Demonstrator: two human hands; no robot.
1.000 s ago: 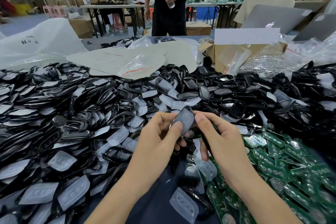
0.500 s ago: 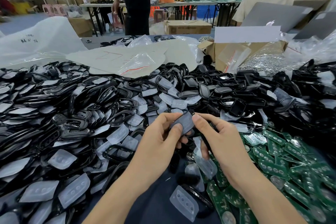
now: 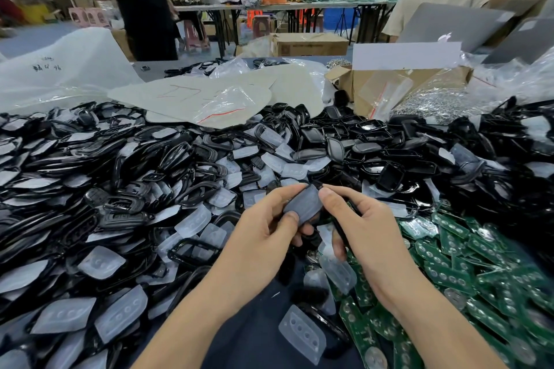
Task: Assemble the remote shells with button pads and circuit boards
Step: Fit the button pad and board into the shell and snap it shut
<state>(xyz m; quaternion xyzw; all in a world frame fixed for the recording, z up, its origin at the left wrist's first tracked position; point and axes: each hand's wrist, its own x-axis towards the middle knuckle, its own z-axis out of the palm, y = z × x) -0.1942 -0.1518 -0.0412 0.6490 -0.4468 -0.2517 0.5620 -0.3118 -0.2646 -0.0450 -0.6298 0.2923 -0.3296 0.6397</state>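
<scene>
Remote shell [image 3: 303, 206], pad side up, is being held at centre, btwn black shell heap [image 3: 120, 177] and green PCBs [image 3: 479, 266]. L hand [image 3: 263, 237] and R hand [image 3: 365, 228] are both pinching it, thumbs on top.

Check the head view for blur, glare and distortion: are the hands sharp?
Head view: the left hand, right hand and the translucent pad they hold are sharp; head view background, the person in black is motion-smeared; the black shells show soft glints, no harsh shadows; edges bow from the wide lens.
</scene>
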